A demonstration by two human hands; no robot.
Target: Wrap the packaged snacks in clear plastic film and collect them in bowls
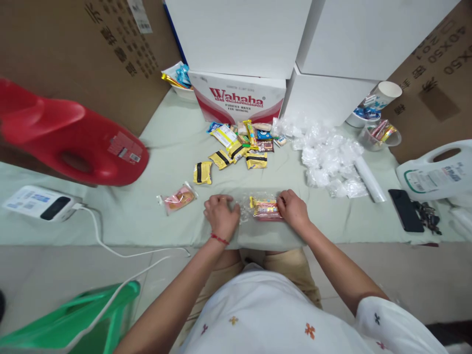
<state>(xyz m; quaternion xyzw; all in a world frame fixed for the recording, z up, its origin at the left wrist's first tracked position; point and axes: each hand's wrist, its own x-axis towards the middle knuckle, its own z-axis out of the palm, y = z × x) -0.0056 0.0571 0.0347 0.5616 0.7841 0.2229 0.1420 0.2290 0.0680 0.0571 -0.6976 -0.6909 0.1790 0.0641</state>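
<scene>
A clear plastic bag (245, 209) lies flat on the cloth in front of me, with small wrapped snacks (266, 208) in yellow, red and pink inside it. At its right end, my right hand (294, 210) is closed, fingers gripping the bag's edge beside the snacks. My left hand (221, 216), a red string on its wrist, rests by the bag's left end. Its fingers are bent, the thumb stands apart from them, and nothing shows in its grasp. Left of that hand lies a pink-wrapped snack (179, 198). A yellow packet with a black band (202, 173) lies beyond it.
Several mixed snacks (243, 142) are heaped before the Wahaha carton (239, 98). Crumpled clear bags (328, 155) and a white roll (370, 180) lie to the right, near a black phone (405, 210). A red jug (77, 137) and a white device with a cable (42, 203) occupy the left.
</scene>
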